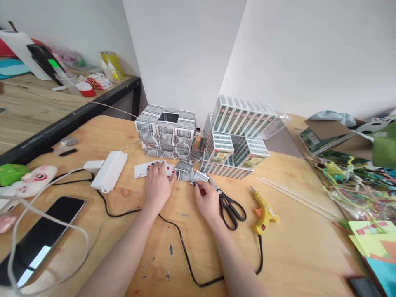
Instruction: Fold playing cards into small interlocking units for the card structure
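My left hand (158, 185) lies palm down over several face-up playing cards (140, 170), its fingers spread across them. Its thumb reaches toward a folded grey-patterned card piece (185, 170), and whether it touches is hard to tell. My right hand (206, 201) pinches a small folded playing card (200, 177) at its near edge. Just right of that hand lie black-handled scissors (231, 206), blades partly behind the fingers. Behind both hands stands a box-like structure of folded cards (167, 134) with a dark square opening on top.
Stacked green-and-white card boxes (238, 136) stand behind my right hand. A yellow hot glue gun (264, 212) lies at right, its black cord running under my forearms. A white power adapter (109, 171) and a phone (40, 239) lie left. White sticks (293, 196) and colourful scraps (361, 185) lie right.
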Available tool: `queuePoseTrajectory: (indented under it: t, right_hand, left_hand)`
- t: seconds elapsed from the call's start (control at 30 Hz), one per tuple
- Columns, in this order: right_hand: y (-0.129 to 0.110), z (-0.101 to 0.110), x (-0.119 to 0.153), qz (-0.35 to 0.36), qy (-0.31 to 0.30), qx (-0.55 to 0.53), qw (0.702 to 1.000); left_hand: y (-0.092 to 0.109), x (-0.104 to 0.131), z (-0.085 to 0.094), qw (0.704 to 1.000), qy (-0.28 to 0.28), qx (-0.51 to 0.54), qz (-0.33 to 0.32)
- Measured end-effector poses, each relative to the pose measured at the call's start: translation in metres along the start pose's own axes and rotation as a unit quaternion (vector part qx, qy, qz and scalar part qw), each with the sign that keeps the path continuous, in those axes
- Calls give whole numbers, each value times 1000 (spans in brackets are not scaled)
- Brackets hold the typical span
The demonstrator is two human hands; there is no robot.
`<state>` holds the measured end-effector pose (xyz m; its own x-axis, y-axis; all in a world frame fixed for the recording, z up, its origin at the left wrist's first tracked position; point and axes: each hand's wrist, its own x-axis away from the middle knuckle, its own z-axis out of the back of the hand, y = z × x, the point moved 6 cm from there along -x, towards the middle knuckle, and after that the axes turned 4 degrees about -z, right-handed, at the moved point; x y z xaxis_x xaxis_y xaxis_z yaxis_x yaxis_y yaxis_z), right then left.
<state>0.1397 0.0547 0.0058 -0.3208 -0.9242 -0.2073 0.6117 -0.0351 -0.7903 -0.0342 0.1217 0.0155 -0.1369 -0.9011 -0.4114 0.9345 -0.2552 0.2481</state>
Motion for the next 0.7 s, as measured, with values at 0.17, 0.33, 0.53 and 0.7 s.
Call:
queuePoseTrajectory:
  t: [0.17,0.33,0.53,0.7]
  right_hand:
    - [-2,3,0,-14,9,-47,999]
    - [-1,1,-2,-65,-19,-140,988]
    - [10,-2,-5,-132,-48,-289,947]
    - [20,-5,-6,-162,-54,-302,938]
  left_hand:
    - [2,-2,16,996,59,62,17]
    - [15,1,34,978,150,144,-2]
    - [67,15,22,941,0,236,-243]
    - [69,16,21,932,-49,217,-286]
